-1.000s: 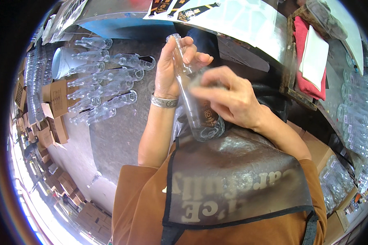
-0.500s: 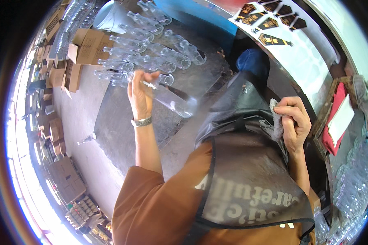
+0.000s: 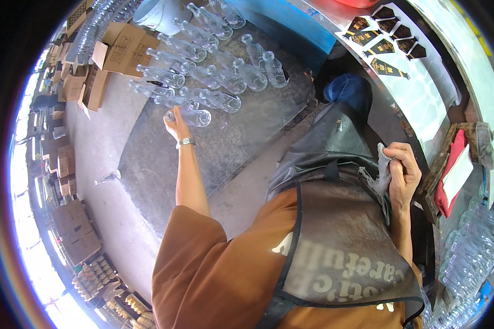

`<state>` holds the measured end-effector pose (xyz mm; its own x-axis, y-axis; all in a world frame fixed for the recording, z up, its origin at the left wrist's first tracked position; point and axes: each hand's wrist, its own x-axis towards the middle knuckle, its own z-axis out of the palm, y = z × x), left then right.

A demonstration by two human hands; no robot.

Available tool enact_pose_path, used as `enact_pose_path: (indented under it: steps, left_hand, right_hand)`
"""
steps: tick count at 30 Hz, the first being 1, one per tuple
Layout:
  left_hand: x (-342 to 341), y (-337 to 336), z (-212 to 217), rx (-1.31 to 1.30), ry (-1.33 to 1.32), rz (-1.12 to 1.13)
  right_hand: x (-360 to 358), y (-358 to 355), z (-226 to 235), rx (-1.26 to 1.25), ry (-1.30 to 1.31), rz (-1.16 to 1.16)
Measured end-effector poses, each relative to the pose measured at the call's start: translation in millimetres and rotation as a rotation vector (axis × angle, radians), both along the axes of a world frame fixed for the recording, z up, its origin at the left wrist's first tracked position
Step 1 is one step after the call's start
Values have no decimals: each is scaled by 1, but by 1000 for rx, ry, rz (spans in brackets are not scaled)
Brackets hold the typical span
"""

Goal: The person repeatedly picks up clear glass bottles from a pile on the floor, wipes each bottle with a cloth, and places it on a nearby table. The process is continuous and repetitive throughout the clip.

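Here, the left hand (image 3: 177,127) grips a clear glass bottle (image 3: 198,118) by its neck, upper left of centre; a gentle, level set-down beside the standing bottles (image 3: 254,78) seems best. The right hand (image 3: 405,170) pinches a grey rag (image 3: 385,171).

Left arm (image 3: 192,181) stretched forward, left hand (image 3: 177,126) curled in a grip, right arm (image 3: 402,230) bent, right hand (image 3: 404,171) pinching

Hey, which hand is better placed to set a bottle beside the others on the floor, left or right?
Left, I'd say. The left hand already holds a bottle close to the other bottles; the right hand is farther off, holding a grey cloth.
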<state>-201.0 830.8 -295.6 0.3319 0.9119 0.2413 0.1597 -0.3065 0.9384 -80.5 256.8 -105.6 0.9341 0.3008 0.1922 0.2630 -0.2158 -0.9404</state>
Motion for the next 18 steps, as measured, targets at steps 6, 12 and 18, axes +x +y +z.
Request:
enact_pose_path:
  steps: [6,12,18]
  left_hand:
    - [1,9,-5,203,369,159]
    - [3,-27,46,754,67,143]
    - [167,-167,191,701,-168,-229]
  right_hand:
    - [-8,-1,-9,-2,36,-28]
    - [-8,-33,-1,48,-28,-18]
    - [-25,-65,15,155,-74,55]
